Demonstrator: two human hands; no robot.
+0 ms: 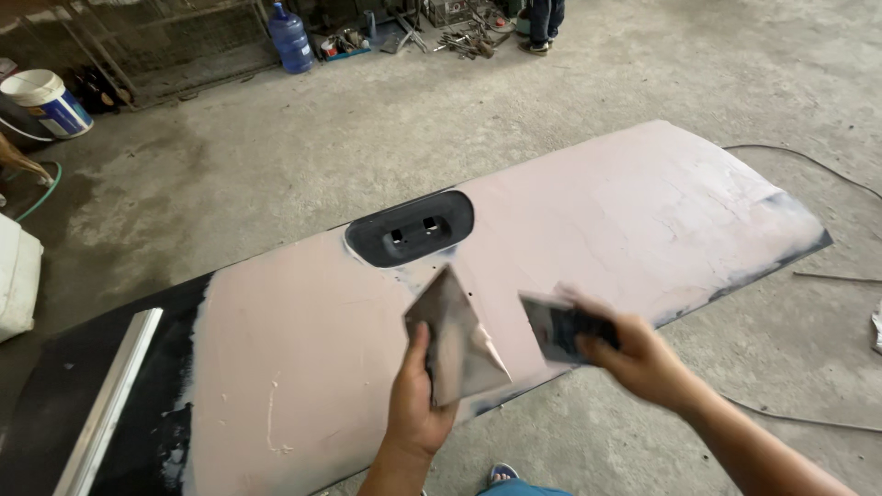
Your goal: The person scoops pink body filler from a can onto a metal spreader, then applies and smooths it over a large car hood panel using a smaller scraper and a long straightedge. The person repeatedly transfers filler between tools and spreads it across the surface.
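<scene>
A large vehicle body panel lies flat below me, coated in pale pink filler, with a dark recessed handle pocket near its far edge. My left hand grips a flat metal plate smeared with grey filler, held over the panel's near edge. My right hand holds a smaller flat spreader, blurred by motion, just right of the plate and apart from it. Both hands hover above the panel without touching it.
The panel's left end is bare black with a silver trim strip. A concrete floor surrounds it. A blue water jug, a white bucket, scattered tools and a person's legs are at the back. A cable runs on the right.
</scene>
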